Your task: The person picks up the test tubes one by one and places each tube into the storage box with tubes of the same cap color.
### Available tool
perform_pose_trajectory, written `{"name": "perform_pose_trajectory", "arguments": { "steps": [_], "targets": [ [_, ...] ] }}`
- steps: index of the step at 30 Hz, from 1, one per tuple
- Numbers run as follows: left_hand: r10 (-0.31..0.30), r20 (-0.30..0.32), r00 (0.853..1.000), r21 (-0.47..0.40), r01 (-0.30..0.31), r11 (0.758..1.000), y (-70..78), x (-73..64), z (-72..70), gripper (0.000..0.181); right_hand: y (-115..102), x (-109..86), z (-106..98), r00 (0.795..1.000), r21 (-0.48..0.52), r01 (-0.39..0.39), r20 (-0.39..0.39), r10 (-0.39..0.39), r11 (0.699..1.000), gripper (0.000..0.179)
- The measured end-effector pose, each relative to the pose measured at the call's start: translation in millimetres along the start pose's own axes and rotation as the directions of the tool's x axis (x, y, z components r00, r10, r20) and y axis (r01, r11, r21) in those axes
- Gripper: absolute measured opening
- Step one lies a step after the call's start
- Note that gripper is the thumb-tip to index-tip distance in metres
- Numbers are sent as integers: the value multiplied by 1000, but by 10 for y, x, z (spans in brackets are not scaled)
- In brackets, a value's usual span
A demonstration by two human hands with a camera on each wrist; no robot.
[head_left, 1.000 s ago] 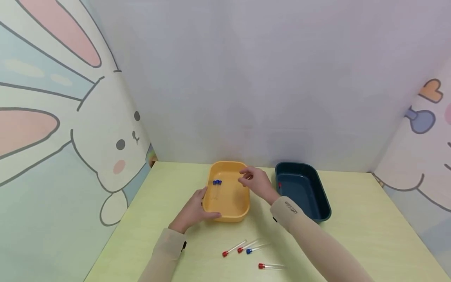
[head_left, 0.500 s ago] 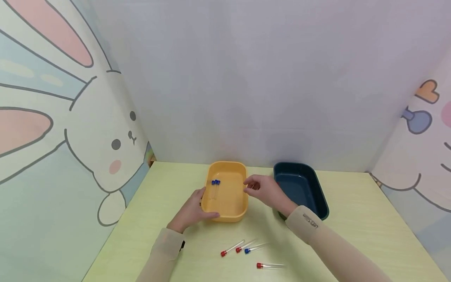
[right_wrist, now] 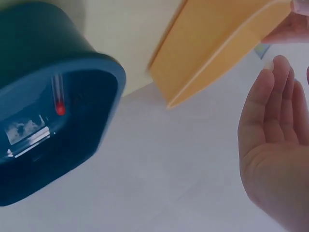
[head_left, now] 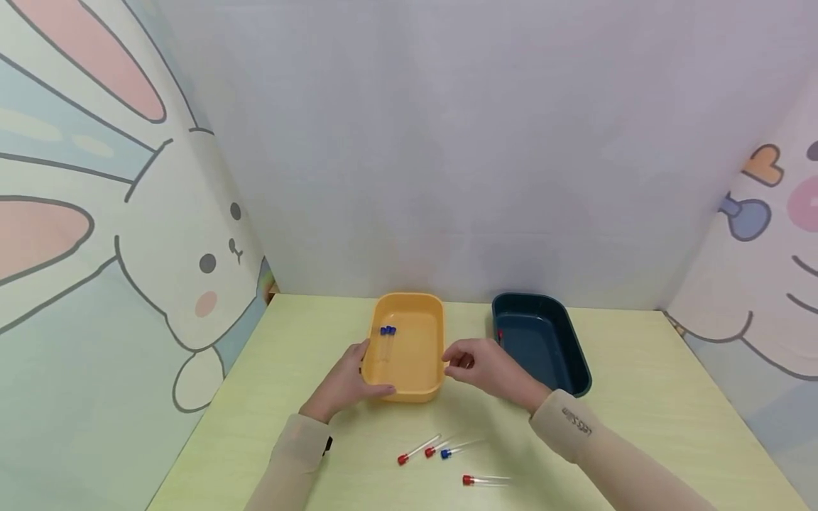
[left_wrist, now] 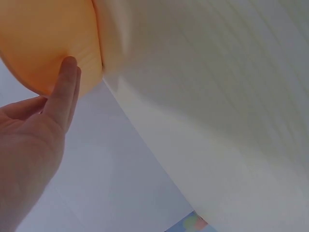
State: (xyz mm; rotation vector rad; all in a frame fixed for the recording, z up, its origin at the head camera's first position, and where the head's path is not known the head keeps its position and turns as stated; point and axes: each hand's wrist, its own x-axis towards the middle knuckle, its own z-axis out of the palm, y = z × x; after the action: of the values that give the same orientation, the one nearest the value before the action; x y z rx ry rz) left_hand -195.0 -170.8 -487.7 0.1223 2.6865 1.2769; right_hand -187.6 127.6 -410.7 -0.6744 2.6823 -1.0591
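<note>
My left hand point(head_left: 345, 383) holds the near left corner of a yellow plastic tray point(head_left: 415, 392); in the left wrist view its fingers lie against the tray's outer wall. Inside, three clear tubes with blue caps point(head_left: 388, 331) lie side by side at the left. Just beyond the tray's right wall, my right hand point(head_left: 488, 365) hovers with fingers loosely bent and nothing seen in them. On the table in front lie several red-capped tubes point(head_left: 418, 450) and one blue-capped tube point(head_left: 456, 451).
A dark blue tray point(head_left: 578, 355) stands at the right, behind my right forearm. It contains a red-capped tube point(right_wrist: 59, 92). A white wall point(head_left: 409, 177) closes off the table's back, with rabbit-printed panels point(head_left: 192, 284) at the sides.
My right hand has come back from over the yellow tray to beside its right wall, moving towards me. The left hand stays on the tray.
</note>
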Motion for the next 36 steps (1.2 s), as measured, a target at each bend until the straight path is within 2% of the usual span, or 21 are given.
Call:
{"name": "perform_pose_trajectory", "arguments": {
  "steps": [7,20,25,36],
  "targets": [
    [-8,5,1000,-10,8,1000,-4,3,-1,116,121,-111,86,998,11,40,41,-40,999,15],
    [-1,4,1000,-16,1,1000,0,-5,-10,115,167,-236,187,995,-1,38,96,-38,999,11],
    [-3,7,1000,-19,4,1000,0,-5,-12,116,195,-288,253,988,-13,70,141,-68,997,13],
    [2,10,1000,-21,-2,1000,2,3,-15,115,282,-375,430,971,-66,69,233,-52,995,10]
  ]
}}
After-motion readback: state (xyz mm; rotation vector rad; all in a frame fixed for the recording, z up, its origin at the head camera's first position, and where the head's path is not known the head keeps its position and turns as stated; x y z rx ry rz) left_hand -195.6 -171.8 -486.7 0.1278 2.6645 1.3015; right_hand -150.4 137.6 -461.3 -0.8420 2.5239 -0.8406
